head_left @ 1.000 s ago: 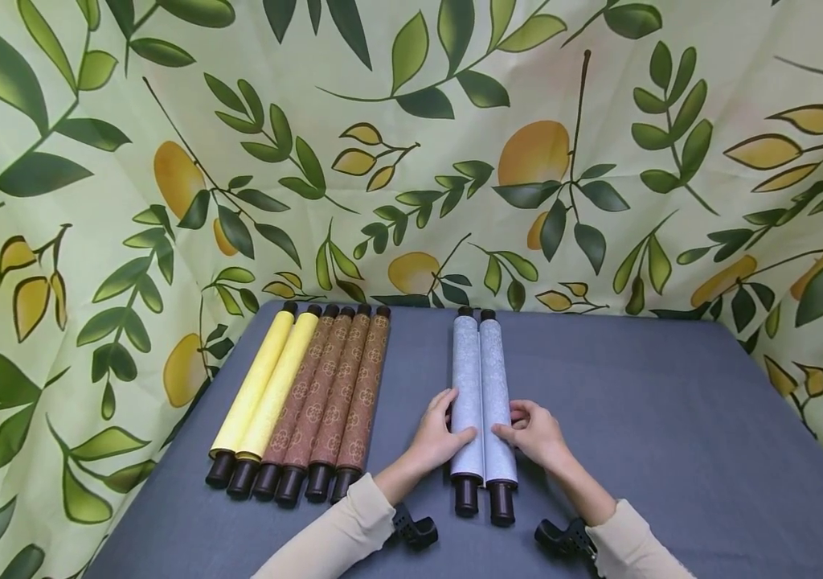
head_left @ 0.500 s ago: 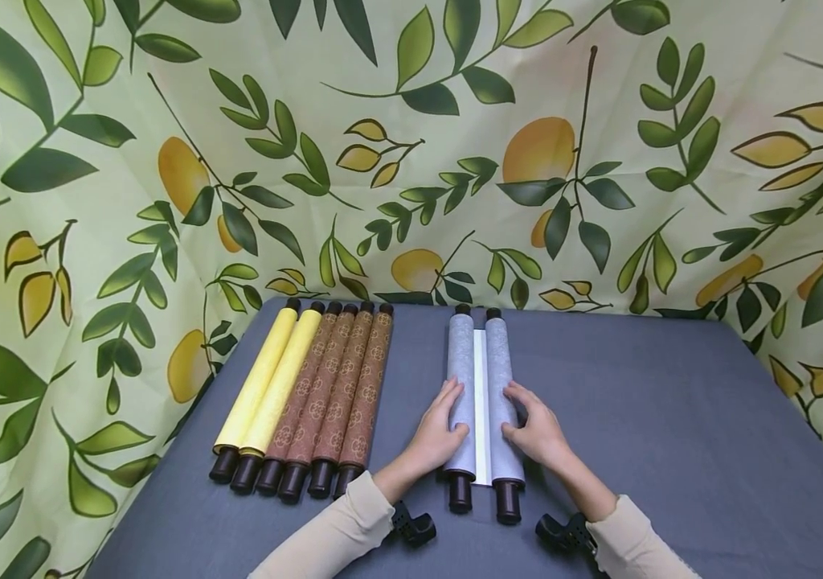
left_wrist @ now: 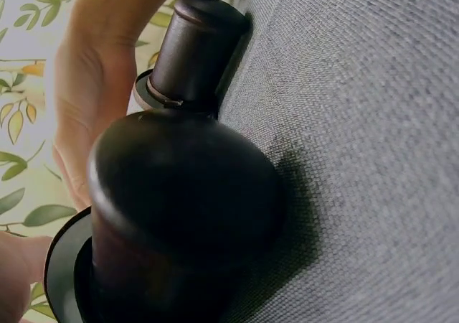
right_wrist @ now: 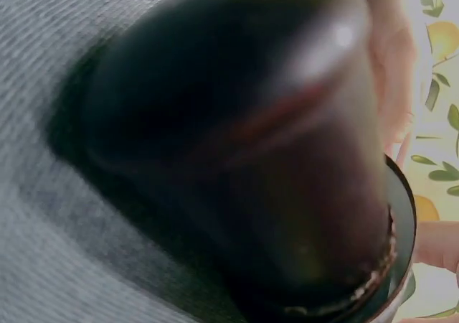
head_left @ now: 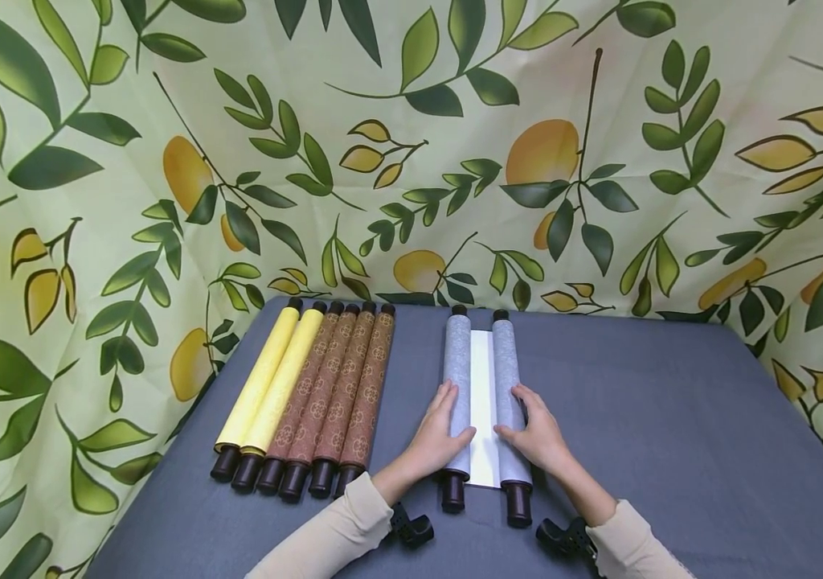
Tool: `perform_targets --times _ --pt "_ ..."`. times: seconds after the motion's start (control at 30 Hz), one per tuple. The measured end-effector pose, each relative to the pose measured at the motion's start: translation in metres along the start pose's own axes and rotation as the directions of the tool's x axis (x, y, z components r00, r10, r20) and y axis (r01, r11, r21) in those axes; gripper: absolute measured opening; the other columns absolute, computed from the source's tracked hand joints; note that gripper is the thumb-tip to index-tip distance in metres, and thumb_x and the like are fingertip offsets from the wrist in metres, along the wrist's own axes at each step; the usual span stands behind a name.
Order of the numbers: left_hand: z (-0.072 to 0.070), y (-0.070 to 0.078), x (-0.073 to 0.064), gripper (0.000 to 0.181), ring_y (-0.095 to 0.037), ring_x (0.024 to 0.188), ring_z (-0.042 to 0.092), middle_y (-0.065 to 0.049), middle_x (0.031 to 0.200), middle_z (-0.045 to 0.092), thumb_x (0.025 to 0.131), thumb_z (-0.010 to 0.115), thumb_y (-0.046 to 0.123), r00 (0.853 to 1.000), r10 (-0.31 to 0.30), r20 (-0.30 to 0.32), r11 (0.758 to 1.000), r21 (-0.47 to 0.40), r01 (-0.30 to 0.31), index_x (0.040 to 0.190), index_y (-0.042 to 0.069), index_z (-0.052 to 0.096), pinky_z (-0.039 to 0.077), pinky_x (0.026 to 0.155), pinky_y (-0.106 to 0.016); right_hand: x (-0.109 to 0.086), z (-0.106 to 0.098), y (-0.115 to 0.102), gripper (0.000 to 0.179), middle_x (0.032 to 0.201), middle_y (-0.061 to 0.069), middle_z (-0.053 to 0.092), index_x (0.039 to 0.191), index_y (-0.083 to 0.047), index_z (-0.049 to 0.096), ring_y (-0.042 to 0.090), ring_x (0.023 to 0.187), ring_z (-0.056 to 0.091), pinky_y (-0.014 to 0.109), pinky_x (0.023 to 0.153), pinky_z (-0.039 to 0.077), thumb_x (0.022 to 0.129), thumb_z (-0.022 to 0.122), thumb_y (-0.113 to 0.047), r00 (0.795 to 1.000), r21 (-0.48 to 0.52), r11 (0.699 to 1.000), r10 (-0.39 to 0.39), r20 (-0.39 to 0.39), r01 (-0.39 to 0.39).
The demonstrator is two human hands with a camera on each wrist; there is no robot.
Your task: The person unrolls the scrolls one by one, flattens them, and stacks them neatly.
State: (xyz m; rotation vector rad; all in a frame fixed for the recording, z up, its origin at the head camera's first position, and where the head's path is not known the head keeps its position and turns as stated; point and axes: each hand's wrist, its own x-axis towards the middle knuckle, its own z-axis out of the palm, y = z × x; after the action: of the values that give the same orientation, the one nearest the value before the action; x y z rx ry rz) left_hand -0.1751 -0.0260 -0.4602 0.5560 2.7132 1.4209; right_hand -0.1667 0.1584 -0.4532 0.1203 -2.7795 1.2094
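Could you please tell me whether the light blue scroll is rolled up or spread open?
Only partly open: a narrow white strip shows between its left roll and right roll.

Scroll (head_left: 484,402): partly unrolled, laid lengthwise midway across the table (head_left: 636,418), its upper end pointed at the table's far edge.
Rolls (head_left: 504,394): blue, dark-knobbed, set apart.
Strip (head_left: 483,414): white, bared in between.

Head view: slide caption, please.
Left hand and right hand grip a partly unrolled blue scroll beside two yellow rolls and four brown rolls on a table.
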Motion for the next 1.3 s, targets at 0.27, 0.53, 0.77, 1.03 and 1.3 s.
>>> perform_targets --times 0.27,0.53,0.77,1.03,1.3 --pt "-0.003 -0.002 0.0 0.074 -0.047 0.144 0.025 -0.032 0.154 0.025 0.08 0.068 0.004 1.0 0.018 -0.011 0.999 0.043 -0.017 0.142 -0.014 0.033 0.025 0.116 -0.058 0.0 -0.004 -0.002 0.069 0.142 0.037 0.041 0.132 0.017 0.044 0.052 0.13 0.041 0.058 0.107 0.037 0.072 0.074 0.001 1.0 -0.018 1.0 -0.012 -0.005 0.012" --pt "-0.009 -0.003 0.001 0.073 -0.046 0.146 0.022 -0.032 0.155 0.024 0.077 0.061 -0.005 0.999 0.031 -0.026 0.999 0.013 -0.03 0.143 -0.014 0.032 0.022 0.117 -0.057 0.001 -0.007 -0.001 0.067 0.148 0.033 0.035 0.135 0.013 0.043 0.051 0.135 0.037 0.059 0.108 0.036 0.073 0.068 0.003 1.0 -0.026 1.0 0.011 0.028 -0.011" --pt "-0.01 -0.006 0.0 0.069 -0.042 0.147 0.022 -0.03 0.155 0.025 0.079 0.054 -0.008 0.999 0.032 -0.008 0.999 0.005 -0.032 0.144 -0.013 0.031 0.021 0.118 -0.055 -0.001 -0.009 0.0 0.064 0.148 0.035 0.034 0.134 0.014 0.044 0.052 0.135 0.036 0.06 0.109 0.034 0.074 0.061 0.002 0.999 -0.06 0.998 0.011 0.032 -0.009" --pt "-0.009 -0.009 -0.006 0.067 -0.045 0.148 0.016 -0.032 0.156 0.019 0.085 0.055 0.002 1.0 -0.004 0.02 1.0 0.027 0.004 0.144 -0.016 0.027 0.018 0.118 -0.058 -0.003 -0.01 0.0 0.068 0.151 0.036 0.026 0.138 0.016 0.037 0.053 0.138 0.031 0.06 0.11 0.032 0.08 0.066 -0.006 0.991 -0.083 0.993 0.089 0.096 -0.081" --pt "-0.017 -0.015 -0.007 0.071 -0.051 0.143 0.021 -0.037 0.152 0.023 0.084 0.064 0.003 1.0 0.026 0.002 0.995 0.098 -0.027 0.141 -0.02 0.029 0.022 0.115 -0.06 -0.003 -0.016 0.003 0.073 0.147 0.04 0.029 0.138 0.018 0.034 0.055 0.135 0.032 0.061 0.11 0.033 0.078 0.07 -0.004 0.989 -0.114 0.988 0.116 0.09 -0.105"
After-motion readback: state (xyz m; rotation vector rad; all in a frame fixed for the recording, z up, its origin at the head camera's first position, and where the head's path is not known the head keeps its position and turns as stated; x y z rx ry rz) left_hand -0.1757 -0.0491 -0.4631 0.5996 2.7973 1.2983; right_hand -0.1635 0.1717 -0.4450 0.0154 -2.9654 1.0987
